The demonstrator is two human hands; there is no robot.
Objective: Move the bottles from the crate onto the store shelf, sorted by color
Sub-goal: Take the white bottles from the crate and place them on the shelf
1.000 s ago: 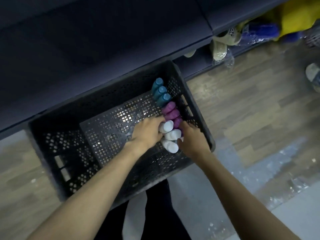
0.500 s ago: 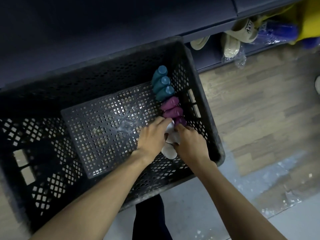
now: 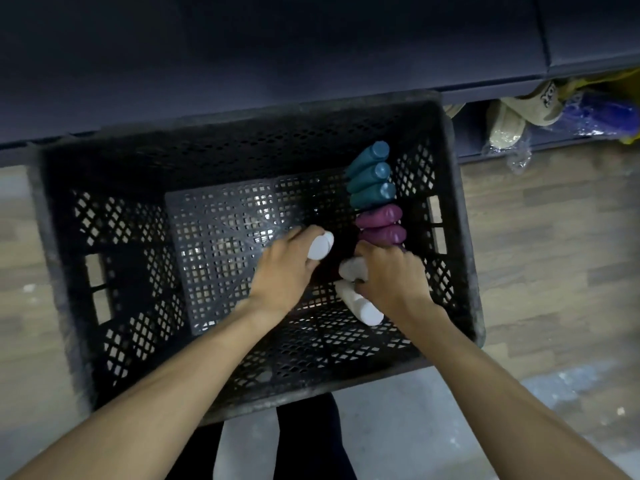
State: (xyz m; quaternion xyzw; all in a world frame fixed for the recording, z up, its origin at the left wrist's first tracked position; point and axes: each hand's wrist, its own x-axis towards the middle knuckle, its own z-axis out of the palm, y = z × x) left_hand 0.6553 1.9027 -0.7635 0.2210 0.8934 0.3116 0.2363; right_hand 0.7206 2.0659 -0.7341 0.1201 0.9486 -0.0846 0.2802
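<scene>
Three teal bottles [image 3: 370,174], two purple bottles [image 3: 381,225], three white bottles [image 3: 360,306]; left grip [image 3: 287,268] and right grip [image 3: 391,278] each closed around one white.

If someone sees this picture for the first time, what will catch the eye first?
First, the two bare hands meeting inside the black crate: the left hand lifts one white bottle, and the right hand grips another white bottle. Next, the bright row of teal bottles and purple bottles along the crate's right wall.

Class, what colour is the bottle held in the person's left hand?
White: the bottle in the left hand, in the head view.
</scene>
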